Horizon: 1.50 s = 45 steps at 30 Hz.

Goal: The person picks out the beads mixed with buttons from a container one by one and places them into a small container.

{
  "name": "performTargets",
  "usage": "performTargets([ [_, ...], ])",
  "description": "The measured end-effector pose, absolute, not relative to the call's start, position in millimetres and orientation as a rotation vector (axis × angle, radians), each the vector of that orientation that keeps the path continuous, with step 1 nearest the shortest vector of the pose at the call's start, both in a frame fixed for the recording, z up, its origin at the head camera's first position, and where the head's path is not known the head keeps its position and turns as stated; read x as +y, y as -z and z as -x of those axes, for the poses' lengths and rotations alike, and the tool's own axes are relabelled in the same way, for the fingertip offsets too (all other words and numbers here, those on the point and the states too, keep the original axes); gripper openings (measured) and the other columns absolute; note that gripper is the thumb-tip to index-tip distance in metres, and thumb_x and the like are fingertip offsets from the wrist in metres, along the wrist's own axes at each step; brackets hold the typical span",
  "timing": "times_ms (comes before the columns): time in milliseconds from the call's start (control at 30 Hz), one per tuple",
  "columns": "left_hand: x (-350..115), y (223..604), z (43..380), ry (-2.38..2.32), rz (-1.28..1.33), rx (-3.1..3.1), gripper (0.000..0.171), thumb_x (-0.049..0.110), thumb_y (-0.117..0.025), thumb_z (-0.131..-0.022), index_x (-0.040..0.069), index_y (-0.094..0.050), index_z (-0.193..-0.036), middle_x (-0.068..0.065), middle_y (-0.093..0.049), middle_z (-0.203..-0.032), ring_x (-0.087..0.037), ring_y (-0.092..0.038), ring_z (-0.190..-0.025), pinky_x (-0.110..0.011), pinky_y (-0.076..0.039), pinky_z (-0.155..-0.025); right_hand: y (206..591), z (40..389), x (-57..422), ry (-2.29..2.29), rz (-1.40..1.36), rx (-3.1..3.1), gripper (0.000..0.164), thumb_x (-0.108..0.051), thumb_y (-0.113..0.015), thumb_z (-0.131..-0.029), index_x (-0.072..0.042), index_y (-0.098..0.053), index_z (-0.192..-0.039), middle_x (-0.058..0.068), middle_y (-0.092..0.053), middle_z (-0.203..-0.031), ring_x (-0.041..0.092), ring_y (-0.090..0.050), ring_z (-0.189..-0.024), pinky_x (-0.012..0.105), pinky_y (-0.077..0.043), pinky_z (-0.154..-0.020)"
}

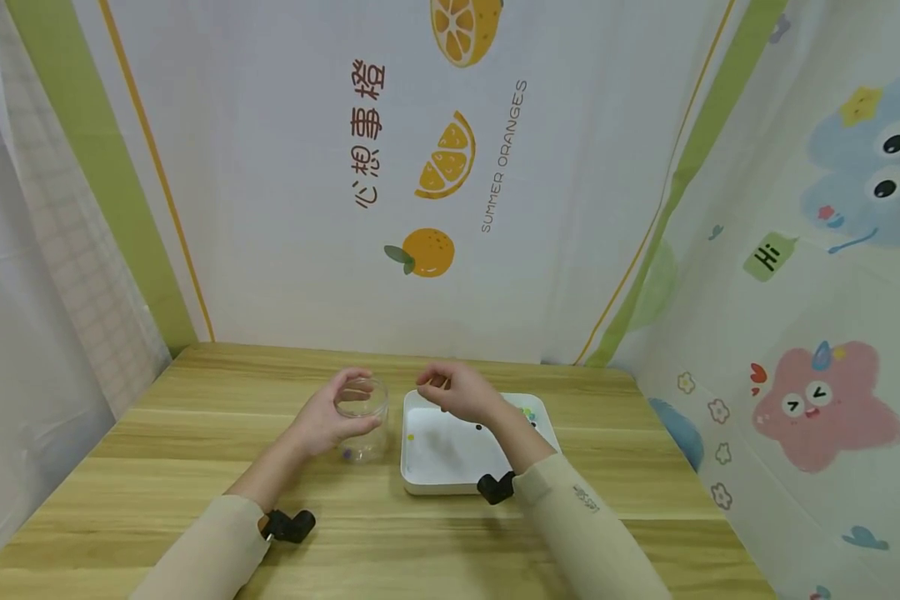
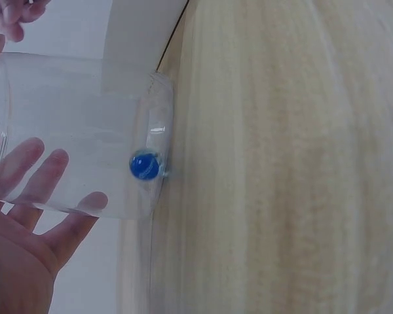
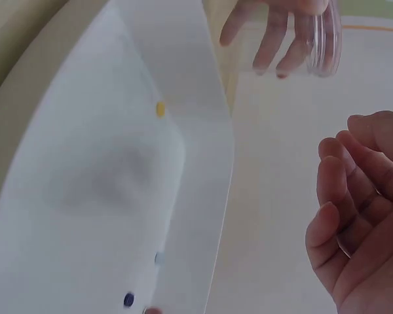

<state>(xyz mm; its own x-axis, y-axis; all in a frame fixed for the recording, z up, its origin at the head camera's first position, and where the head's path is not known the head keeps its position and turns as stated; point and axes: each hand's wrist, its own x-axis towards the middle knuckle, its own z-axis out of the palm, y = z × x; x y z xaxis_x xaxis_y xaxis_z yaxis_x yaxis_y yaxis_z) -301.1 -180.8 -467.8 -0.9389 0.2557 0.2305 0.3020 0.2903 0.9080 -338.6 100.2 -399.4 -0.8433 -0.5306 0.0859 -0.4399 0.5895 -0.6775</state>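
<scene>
My left hand (image 1: 328, 422) grips a clear jar (image 1: 372, 439) near its open mouth, thumb on one side and fingers round the other. The jar stands upright on the wooden table, and one blue marble (image 2: 145, 165) lies at its bottom. Right of the jar, my right hand (image 1: 461, 392) hovers over the back left part of a white tray (image 1: 429, 462). Its fingers (image 3: 332, 176) are curled, with the thumb close to the index fingertip. Nothing shows between them, but a tiny thing there could be hidden.
Small pieces lie spread in the tray: a yellow one (image 1: 411, 437) at the left, a dark one (image 1: 478, 427) in the middle, and a green group (image 1: 528, 412) at the back right, partly behind my right wrist. A printed curtain (image 1: 300, 275) hangs behind the table.
</scene>
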Motion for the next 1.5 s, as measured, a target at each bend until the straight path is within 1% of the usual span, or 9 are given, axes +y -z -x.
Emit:
performTargets([
  [167, -181, 467, 301, 1.749, 0.531, -2.490, 0.075, 0.014, -0.091, -0.091, 0.013, -0.049, -0.153, -0.025, -0.060, -0.152, -0.048, -0.059, -0.141, -0.043, -0.067, -0.099, 404, 343, 121, 1.057, 0.788, 2.700, 0.024, -0.026, -0.067, -0.109, -0.008, -0.075, -0.124, 0.021, -0.077, -0.111, 0.025, -0.070, -0.077, 0.028, -0.056, -0.066],
  [300, -182, 468, 301, 1.761, 0.523, -2.493, 0.076, 0.014, -0.091, -0.090, 0.014, -0.049, -0.154, -0.025, -0.059, -0.153, -0.047, -0.059, -0.141, -0.041, -0.067, -0.098, 406, 345, 136, 1.044, 0.743, 2.711, 0.026, -0.026, -0.068, -0.109, -0.007, -0.075, -0.125, 0.020, -0.077, -0.111, 0.019, -0.068, -0.076, 0.029, -0.057, -0.067],
  [367, -182, 469, 301, 1.764, 0.536, -2.490, 0.076, 0.014, -0.091, -0.091, 0.013, -0.048, -0.154, -0.026, -0.058, -0.153, -0.048, -0.059, -0.141, -0.040, -0.067, -0.097, 408, 346, 143, 1.041, 0.729, 2.728, 0.023, -0.026, -0.068, -0.109, -0.009, -0.076, -0.123, 0.016, -0.077, -0.108, 0.017, -0.067, -0.074, 0.029, -0.057, -0.067],
  [500, -182, 470, 301, 1.780, 0.536, -2.484, 0.077, 0.013, -0.091, -0.091, 0.012, -0.048, -0.154, -0.026, -0.058, -0.153, -0.048, -0.058, -0.142, -0.038, -0.067, -0.095, 411, 348, 156, 1.026, 0.690, 2.754, 0.019, -0.025, -0.069, -0.109, -0.011, -0.077, -0.120, 0.012, -0.077, -0.104, 0.024, -0.071, -0.078, 0.030, -0.058, -0.068],
  [600, -182, 470, 302, 1.772, 0.546, -2.484, 0.077, 0.014, -0.091, -0.091, 0.011, -0.048, -0.155, -0.028, -0.058, -0.153, -0.049, -0.058, -0.142, -0.038, -0.067, -0.095, 414, 349, 164, 1.004, 0.664, 2.765, 0.020, -0.024, -0.068, -0.109, -0.010, -0.076, -0.121, 0.016, -0.077, -0.106, 0.026, -0.072, -0.081, 0.030, -0.058, -0.069],
  [733, -183, 470, 302, 1.754, 0.563, -2.491, 0.078, 0.015, -0.091, -0.091, 0.009, -0.047, -0.156, -0.030, -0.057, -0.154, -0.050, -0.058, -0.142, -0.040, -0.067, -0.096, 419, 353, 176, 0.981, 0.636, 2.789, 0.023, -0.023, -0.067, -0.110, -0.006, -0.075, -0.124, 0.020, -0.078, -0.108, 0.020, -0.069, -0.078, 0.030, -0.058, -0.069],
  [1100, -183, 468, 300, 1.757, 0.586, -2.495, 0.078, 0.018, -0.089, -0.093, 0.007, -0.045, -0.157, -0.031, -0.056, -0.155, -0.052, -0.057, -0.143, -0.041, -0.068, -0.097, 422, 357, 197, 0.861, 0.530, 2.845, 0.020, -0.022, -0.067, -0.111, -0.007, -0.075, -0.122, 0.008, -0.074, -0.103, 0.017, -0.066, -0.078, 0.031, -0.056, -0.068],
  [1300, -183, 467, 300, 1.755, 0.581, -2.509, 0.078, 0.019, -0.089, -0.093, 0.010, -0.045, -0.157, -0.030, -0.055, -0.156, -0.050, -0.056, -0.143, -0.043, -0.067, -0.099, 424, 361, 197, 0.790, 0.487, 2.869, 0.016, -0.023, -0.069, -0.110, -0.011, -0.076, -0.117, 0.003, -0.072, -0.097, 0.016, -0.065, -0.077, 0.030, -0.055, -0.068],
  [1500, -184, 468, 301, 1.785, 0.572, -2.500, 0.080, 0.017, -0.090, -0.092, 0.010, -0.045, -0.158, -0.027, -0.056, -0.156, -0.050, -0.056, -0.144, -0.040, -0.067, -0.097, 430, 369, 190, 0.606, 0.496, 2.905, 0.014, -0.022, -0.070, -0.108, -0.013, -0.079, -0.114, -0.001, -0.072, -0.095, 0.015, -0.065, -0.078, 0.031, -0.056, -0.070],
])
